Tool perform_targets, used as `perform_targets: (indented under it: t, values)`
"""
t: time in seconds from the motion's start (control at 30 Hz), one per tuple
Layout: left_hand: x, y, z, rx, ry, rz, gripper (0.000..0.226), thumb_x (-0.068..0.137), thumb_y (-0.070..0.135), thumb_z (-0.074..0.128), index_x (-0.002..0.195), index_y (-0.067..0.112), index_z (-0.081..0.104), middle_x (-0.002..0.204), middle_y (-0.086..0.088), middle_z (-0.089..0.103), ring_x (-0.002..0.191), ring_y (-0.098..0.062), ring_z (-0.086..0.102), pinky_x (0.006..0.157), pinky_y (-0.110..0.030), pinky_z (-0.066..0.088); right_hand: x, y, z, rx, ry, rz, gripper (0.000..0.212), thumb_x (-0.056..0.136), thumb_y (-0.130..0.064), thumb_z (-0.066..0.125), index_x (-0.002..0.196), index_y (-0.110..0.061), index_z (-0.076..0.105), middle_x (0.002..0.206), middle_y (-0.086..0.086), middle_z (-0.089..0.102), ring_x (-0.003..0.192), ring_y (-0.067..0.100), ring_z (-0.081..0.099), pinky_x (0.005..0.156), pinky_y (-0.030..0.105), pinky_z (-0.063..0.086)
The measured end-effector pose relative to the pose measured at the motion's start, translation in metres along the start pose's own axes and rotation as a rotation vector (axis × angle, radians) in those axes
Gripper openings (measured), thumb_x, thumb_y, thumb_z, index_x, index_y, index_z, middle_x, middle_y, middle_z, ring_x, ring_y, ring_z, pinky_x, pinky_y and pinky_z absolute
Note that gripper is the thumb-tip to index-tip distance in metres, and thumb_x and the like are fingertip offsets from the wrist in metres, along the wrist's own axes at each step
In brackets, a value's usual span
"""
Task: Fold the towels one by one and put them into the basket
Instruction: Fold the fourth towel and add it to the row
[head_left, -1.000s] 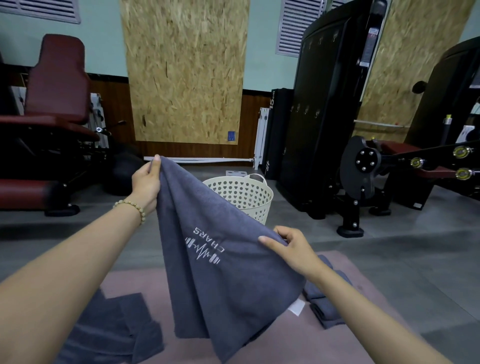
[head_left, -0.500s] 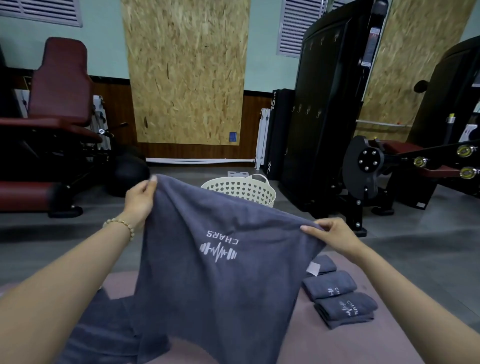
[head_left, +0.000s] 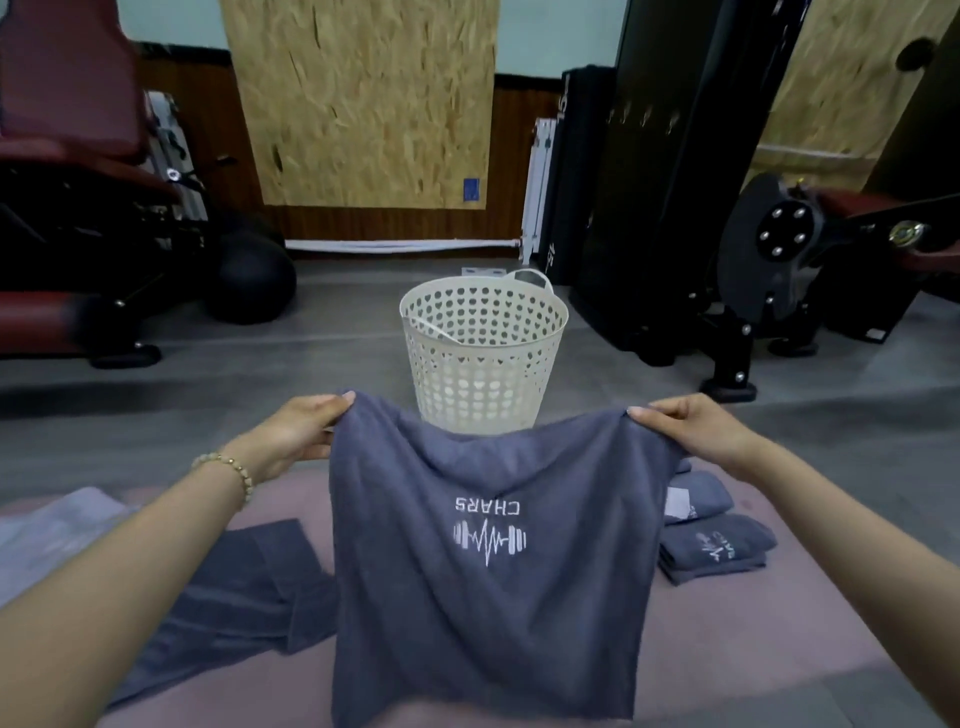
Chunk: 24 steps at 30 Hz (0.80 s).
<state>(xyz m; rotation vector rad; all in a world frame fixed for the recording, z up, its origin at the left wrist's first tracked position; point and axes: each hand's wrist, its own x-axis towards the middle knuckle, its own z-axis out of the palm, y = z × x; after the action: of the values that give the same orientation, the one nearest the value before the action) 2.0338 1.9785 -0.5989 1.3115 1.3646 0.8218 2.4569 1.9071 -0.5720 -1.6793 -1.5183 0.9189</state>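
The left hand (head_left: 296, 434) and right hand (head_left: 696, 431) each pinch a top corner of the grey towel (head_left: 483, 597), spread over a pink mat (head_left: 753, 649) on the grey floor (head_left: 208, 405). The white basket (head_left: 483, 364) stands beyond, near a black gym machine (head_left: 649, 208).

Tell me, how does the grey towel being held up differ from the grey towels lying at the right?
The held towel is spread open, pinched at its top corners by the left hand and right hand; the folded towels are compact bundles. The held towel is lifted up; the folded towels lie on the pink mat. Both are grey with white logos.
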Motion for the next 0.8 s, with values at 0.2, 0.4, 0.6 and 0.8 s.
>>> perform_targets:
  t: [0.2,0.4,0.6,0.8]
  values:
    - [0.106,-0.083,0.033,0.192,0.285,-0.047,0.032,0.095,0.024,0.054,0.068,0.008,0.054,0.069,-0.009,0.05,0.071,-0.019,0.044,0.063,-0.03,0.035,0.092,0.084,0.033,-0.813,0.122,0.066,0.028,0.096,-0.038,0.049,0.1,-0.022,0.071,0.101,0.005,0.071,0.097,0.029,0.063,0.071,0.031,0.044]
    - [0.222,-0.134,0.086,0.019,0.289,-0.259,0.031,0.099,0.02,0.046,0.07,0.011,0.05,0.035,0.005,0.055,0.026,-0.005,0.047,0.031,-0.012,0.037,0.194,0.17,0.081,-0.604,0.185,0.314,0.028,0.096,-0.025,0.051,0.089,-0.004,0.068,0.103,0.023,0.068,0.097,0.038,0.061,0.075,0.036,0.047]
    - [0.31,-0.184,0.12,0.031,0.28,-0.193,0.019,0.098,0.012,0.047,0.085,0.009,0.06,0.103,-0.019,0.07,0.082,-0.019,0.063,0.09,-0.031,0.05,0.277,0.247,0.107,-0.305,0.333,0.405,0.024,0.095,-0.009,0.05,0.106,0.003,0.067,0.107,0.024,0.067,0.101,0.039,0.06,0.081,0.036,0.046]
    - [0.268,-0.26,0.153,0.131,0.093,-0.305,0.081,0.089,0.017,0.063,0.149,0.005,0.009,0.147,-0.008,0.029,0.136,-0.024,0.033,0.11,-0.033,0.028,0.247,0.325,0.162,0.008,0.297,0.449,0.046,0.09,0.002,0.054,0.134,0.006,0.041,0.133,0.018,0.048,0.108,0.027,0.049,0.084,0.015,0.041]
